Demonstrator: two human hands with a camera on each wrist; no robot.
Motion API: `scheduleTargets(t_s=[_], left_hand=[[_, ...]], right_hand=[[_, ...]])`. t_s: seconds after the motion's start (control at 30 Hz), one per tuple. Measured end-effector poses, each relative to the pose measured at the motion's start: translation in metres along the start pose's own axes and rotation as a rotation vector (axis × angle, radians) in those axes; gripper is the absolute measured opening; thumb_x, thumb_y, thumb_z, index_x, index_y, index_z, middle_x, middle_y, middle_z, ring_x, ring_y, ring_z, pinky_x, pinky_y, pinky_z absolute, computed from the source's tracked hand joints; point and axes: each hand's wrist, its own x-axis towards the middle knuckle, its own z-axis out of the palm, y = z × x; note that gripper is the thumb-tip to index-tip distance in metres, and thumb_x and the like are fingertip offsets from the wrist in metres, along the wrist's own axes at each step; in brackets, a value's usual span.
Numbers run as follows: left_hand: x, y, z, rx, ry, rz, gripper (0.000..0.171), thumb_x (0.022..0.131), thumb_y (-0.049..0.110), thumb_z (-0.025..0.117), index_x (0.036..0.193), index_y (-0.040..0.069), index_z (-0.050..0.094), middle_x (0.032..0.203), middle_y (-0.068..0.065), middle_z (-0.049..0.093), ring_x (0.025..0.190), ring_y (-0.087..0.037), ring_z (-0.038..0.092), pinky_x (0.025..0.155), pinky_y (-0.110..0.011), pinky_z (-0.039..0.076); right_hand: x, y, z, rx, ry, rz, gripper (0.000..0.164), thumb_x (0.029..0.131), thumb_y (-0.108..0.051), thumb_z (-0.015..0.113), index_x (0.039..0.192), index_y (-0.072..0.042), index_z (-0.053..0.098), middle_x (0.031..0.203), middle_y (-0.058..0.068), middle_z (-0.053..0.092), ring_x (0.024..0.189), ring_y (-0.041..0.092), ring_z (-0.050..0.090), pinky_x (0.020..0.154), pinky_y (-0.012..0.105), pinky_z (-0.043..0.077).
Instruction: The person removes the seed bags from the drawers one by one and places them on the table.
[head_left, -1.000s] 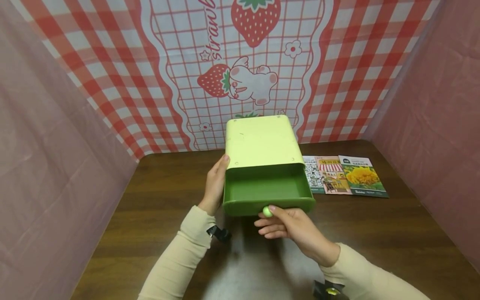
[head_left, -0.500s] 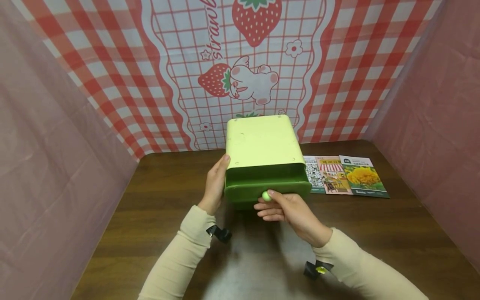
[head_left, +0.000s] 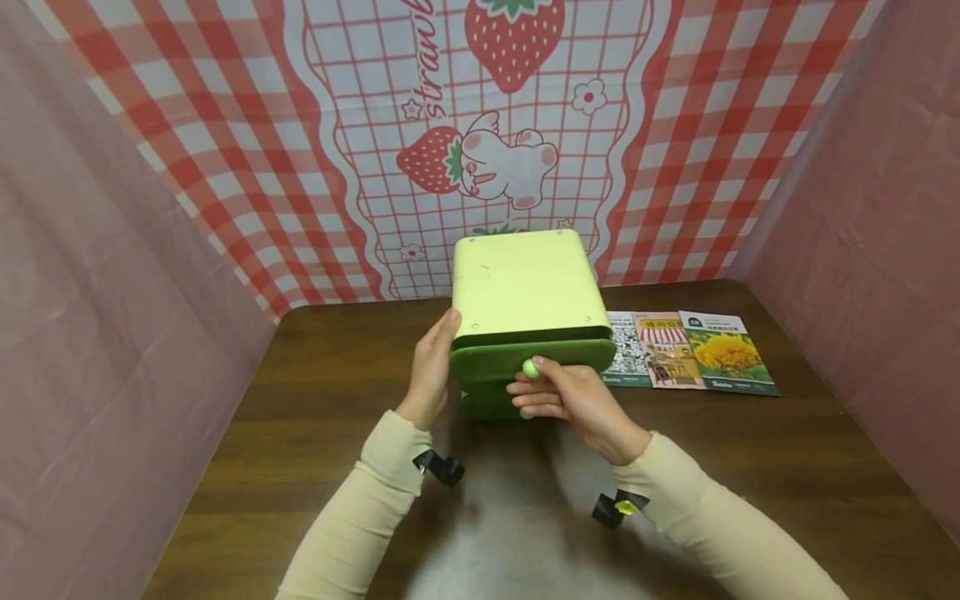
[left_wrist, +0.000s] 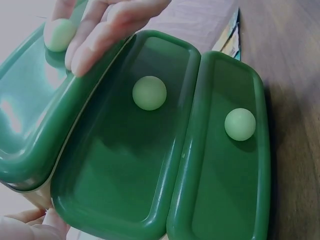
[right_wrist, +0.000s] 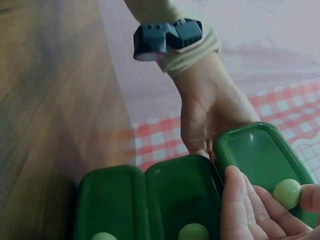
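Note:
A small cabinet [head_left: 528, 279] with a pale yellow-green casing stands on the wooden table and has three green drawers. Its top drawer [head_left: 483, 357] juts out slightly, leaving a narrow dark gap under the casing's front edge. My right hand [head_left: 585, 404] pinches that drawer's round light-green knob [head_left: 531, 367], thumb on top and the other fingers below it. My left hand [head_left: 429, 367] rests against the cabinet's left side, thumb near the upper front corner; its other fingers are partly hidden. The middle drawer [left_wrist: 120, 150] and bottom drawer [left_wrist: 220, 165] sit flush in the left wrist view.
Several printed packets or cards [head_left: 669, 350] lie on the table [head_left: 337, 467] right of the cabinet, one with a yellow flower. A red-checked strawberry cloth [head_left: 517, 150] hangs behind. Pink curtains [head_left: 870, 250] flank both sides. Each wrist wears a black camera [head_left: 440, 468].
My right hand has pushed the top drawer inward, from well out to nearly in, so its interior is now hidden. The left hand and the cabinet casing have stayed in place.

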Motion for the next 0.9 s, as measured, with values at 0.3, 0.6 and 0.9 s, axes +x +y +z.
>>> scheduleTargets(t_s=[0.3,0.6,0.9], left_hand=[[0.000,0.001,0.002,-0.069,0.000,-0.021,0.062,0.099,0.041,0.053,0.148,0.004,0.042,0.155,-0.007,0.040,0.142,-0.024,0.039,0.117,-0.039,0.035],[-0.001,0.001,0.001,-0.100,-0.014,-0.034,0.063,0.099,0.042,0.054,0.148,0.006,0.041,0.154,-0.005,0.041,0.134,-0.027,0.049,0.111,-0.043,0.043],[-0.001,0.001,0.002,-0.099,-0.014,-0.028,0.063,0.099,0.042,0.054,0.148,0.005,0.041,0.155,-0.008,0.041,0.135,-0.029,0.048,0.111,-0.044,0.043]], right_hand=[[0.011,-0.005,-0.003,0.010,0.000,0.002,0.063,0.099,-0.049,0.051,0.126,0.007,0.060,0.114,0.015,0.072,0.102,0.025,0.071,0.095,0.045,0.054],[0.018,-0.006,-0.004,0.066,0.008,0.007,0.061,0.099,-0.045,0.053,0.126,0.010,0.058,0.105,0.010,0.075,0.091,0.016,0.074,0.084,0.033,0.060],[0.018,-0.006,-0.005,0.076,0.003,0.016,0.063,0.099,-0.047,0.053,0.128,0.009,0.057,0.103,0.008,0.075,0.091,0.016,0.074,0.088,0.036,0.059]])
